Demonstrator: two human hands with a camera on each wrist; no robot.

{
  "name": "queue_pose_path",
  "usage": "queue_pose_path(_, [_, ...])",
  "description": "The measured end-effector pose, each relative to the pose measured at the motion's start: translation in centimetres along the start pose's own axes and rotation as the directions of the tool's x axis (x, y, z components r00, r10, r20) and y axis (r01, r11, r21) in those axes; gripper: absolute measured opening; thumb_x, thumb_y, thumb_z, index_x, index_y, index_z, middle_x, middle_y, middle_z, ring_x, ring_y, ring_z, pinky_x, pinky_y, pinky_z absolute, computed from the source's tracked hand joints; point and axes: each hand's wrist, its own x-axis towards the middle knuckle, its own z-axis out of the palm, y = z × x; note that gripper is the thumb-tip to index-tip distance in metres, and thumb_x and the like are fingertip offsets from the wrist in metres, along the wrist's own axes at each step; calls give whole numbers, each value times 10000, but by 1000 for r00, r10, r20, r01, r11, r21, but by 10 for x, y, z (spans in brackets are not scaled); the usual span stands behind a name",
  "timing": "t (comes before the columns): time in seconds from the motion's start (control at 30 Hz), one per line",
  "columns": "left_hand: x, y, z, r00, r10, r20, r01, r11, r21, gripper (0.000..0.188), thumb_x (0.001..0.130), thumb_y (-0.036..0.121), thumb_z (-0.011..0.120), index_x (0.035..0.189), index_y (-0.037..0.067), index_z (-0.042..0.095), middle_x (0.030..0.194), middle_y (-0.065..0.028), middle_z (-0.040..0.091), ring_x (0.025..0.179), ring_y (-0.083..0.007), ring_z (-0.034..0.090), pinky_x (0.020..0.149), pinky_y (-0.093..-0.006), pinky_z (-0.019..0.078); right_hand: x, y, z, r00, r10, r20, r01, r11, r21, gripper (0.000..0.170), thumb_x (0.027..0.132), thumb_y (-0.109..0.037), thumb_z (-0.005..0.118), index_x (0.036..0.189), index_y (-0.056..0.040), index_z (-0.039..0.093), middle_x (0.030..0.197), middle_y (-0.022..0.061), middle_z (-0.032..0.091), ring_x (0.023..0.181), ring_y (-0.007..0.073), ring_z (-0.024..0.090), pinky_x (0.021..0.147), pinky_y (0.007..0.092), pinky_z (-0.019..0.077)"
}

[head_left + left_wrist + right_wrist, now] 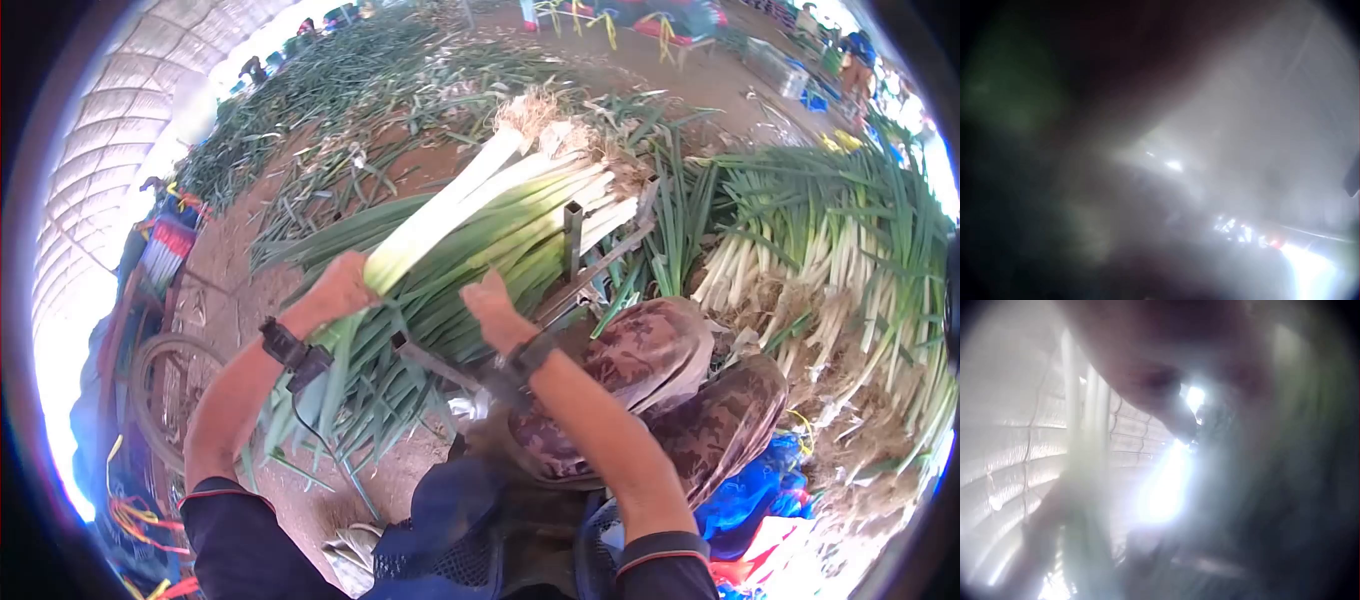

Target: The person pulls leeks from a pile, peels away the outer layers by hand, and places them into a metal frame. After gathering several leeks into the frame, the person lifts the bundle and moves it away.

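Observation:
In the head view my left hand [340,288] grips a few long green onions [450,210] just below their thick white stalks. Their roots point away from me, and the green leaves trail under the left forearm. My right hand [492,305] is over the leaves of an onion pile [520,240], apart from the left hand. Its fingers are partly hidden, and I cannot tell whether they pinch a leaf. The right wrist view shows pale upright stalks [1088,450] beside the blurred right hand [1166,362]. The left wrist view is too dark and blurred for detail.
A metal frame with an upright post [572,240] stands beside the pile. More onions [800,250] lie in a big heap on the right. Patterned shoes [650,350] are close to the right forearm. Loose leaves [330,110] cover the ground farther off, and a wheel [150,400] is at left.

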Motion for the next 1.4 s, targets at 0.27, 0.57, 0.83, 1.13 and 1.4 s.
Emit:
queue_pose_path(0.27, [95,37,60,956,20,294,89,932,-351,128,625,-31,708,733,-29,640,626,32,540,608,-76,481,522,-296,386,-13,-98,45,977,149,-154,-132,984,118,826,756,83,489,1513,5,166,1369,187,473,1264,258,476,1030,310,393])
queue_pose_path(0.57, [195,76,135,948,-82,307,132,981,-144,307,537,94,794,754,-70,651,773,-291,646,768,-408,670,668,-423,519,-90,-270,17,909,294,294,68,592,-803,292,840,-254,628,926,21,578,834,241,660,860,407,659,729,512,513])
queue_pose_path(0.83, [246,116,179,895,-179,409,190,982,15,254,641,136,682,791,-66,647,839,-294,647,846,-435,660,716,-453,522,-72,-325,-222,938,152,-311,-334,631,-700,350,898,-258,646,1123,10,656,1011,182,701,888,325,673,814,347,537])
queue_pose_path(1.13, [230,114,207,967,-5,255,5,1000,1,231,639,108,687,826,-1,608,807,-262,638,800,-457,625,711,-512,502,62,-213,-251,955,-229,188,73,-431,-899,459,876,-106,543,1334,-131,538,1369,97,544,1195,255,573,1117,521,304])
queue_pose_path(1.4, [210,117,200,984,-5,175,36,984,-174,317,632,78,707,914,-3,586,845,-242,644,849,-442,620,744,-490,488,110,-201,-242,962,250,106,198,-377,-905,113,759,-57,613,789,-103,713,755,89,675,814,290,672,945,478,428])
